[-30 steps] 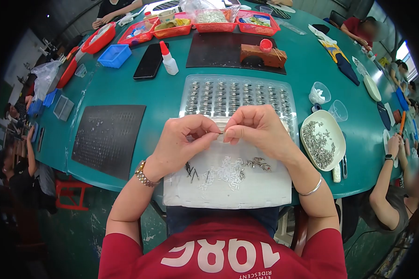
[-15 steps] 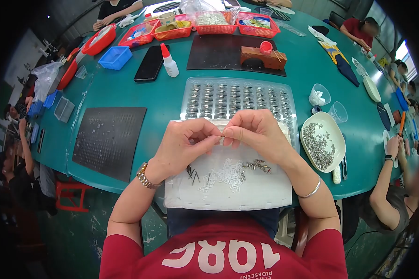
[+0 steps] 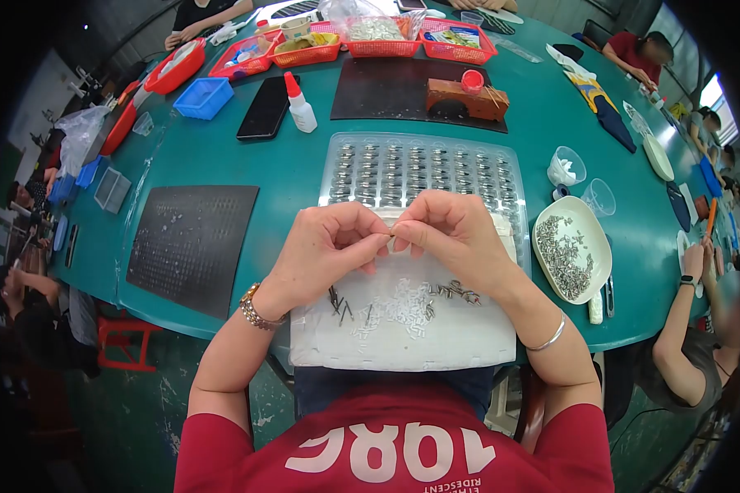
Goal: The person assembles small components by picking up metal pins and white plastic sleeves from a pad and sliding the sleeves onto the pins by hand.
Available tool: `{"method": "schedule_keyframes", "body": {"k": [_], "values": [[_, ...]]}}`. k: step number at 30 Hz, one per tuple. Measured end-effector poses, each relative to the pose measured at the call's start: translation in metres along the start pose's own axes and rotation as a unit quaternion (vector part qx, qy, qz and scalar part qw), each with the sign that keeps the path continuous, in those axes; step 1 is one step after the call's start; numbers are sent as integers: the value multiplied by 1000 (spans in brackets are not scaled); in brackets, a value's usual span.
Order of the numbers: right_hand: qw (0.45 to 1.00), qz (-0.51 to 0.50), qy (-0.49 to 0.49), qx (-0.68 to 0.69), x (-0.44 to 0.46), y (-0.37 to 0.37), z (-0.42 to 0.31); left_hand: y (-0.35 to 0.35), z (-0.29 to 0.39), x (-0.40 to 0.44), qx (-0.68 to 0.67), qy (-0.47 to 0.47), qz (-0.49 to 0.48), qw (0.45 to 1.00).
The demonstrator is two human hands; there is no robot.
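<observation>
My left hand [image 3: 330, 248] and my right hand [image 3: 450, 237] meet fingertip to fingertip above a white cloth-covered pad [image 3: 321, 349]. Both are closed in a pinch on a tiny slim part between them, too small to name. On the pad below lies a loose heap of short white tube-like pieces [image 3: 409, 307]. Left of the heap are a few thin dark pins [image 3: 342, 306], and right of it small shiny metal pieces [image 3: 459, 292]. Just beyond my hands is a clear plastic tray [image 3: 511, 164] filled with rows of metal parts [image 3: 392, 168].
A cream dish [image 3: 603, 279] of small metal pieces stands right, beside clear cups [image 3: 566, 166]. Left lies a black perforated mat [image 3: 193, 246]. Farther back are a phone [image 3: 265, 108], a red-capped bottle [image 3: 301, 111], a brown block [image 3: 469, 100] and red baskets [image 3: 382, 49]. Other people sit around the table.
My hands keep the same pinch at nearly the same place, with a slight shift of the fingers. At the left, another person's raised arm has come down.
</observation>
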State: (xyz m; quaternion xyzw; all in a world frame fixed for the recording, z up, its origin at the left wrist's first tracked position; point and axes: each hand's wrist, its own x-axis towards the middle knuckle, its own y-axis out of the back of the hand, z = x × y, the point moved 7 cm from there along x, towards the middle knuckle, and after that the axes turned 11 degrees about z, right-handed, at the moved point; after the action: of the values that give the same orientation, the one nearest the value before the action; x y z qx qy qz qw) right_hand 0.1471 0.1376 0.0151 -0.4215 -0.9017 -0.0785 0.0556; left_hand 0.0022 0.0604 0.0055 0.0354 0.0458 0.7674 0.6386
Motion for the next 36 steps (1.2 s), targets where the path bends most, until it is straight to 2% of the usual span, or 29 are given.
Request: {"method": "schedule_keyframes", "body": {"k": [14, 17, 20, 23, 26, 30, 33, 34, 36], "values": [[1000, 17, 10, -14, 0, 0, 6, 0, 0, 1, 12, 2, 1, 1000], [985, 33, 94, -143, -5, -1, -10, 0, -1, 2, 14, 6, -2, 1000], [885, 52, 326, -328, -13, -8, -27, -1, -1, 4, 0, 15, -12, 1000], [863, 42, 338, -372, -17, -11, -30, -2, -2, 5, -13, 23, -24, 999], [979, -5, 140, -150, -1, 5, -23, -3, -4, 5, 0, 11, -31, 999], [971, -102, 46, -213, -8, 22, -49, -3, -6, 5, 7, -1, -26, 1000], [950, -200, 36, -238, -27, 13, -63, -3, -6, 4, 15, -7, -26, 1000], [949, -208, 67, -226, -34, 10, -57, -3, -6, 3, 18, -8, -27, 999], [934, -190, 104, -283, -45, 10, -52, -4, -5, 2, 25, -15, -29, 999]]}}
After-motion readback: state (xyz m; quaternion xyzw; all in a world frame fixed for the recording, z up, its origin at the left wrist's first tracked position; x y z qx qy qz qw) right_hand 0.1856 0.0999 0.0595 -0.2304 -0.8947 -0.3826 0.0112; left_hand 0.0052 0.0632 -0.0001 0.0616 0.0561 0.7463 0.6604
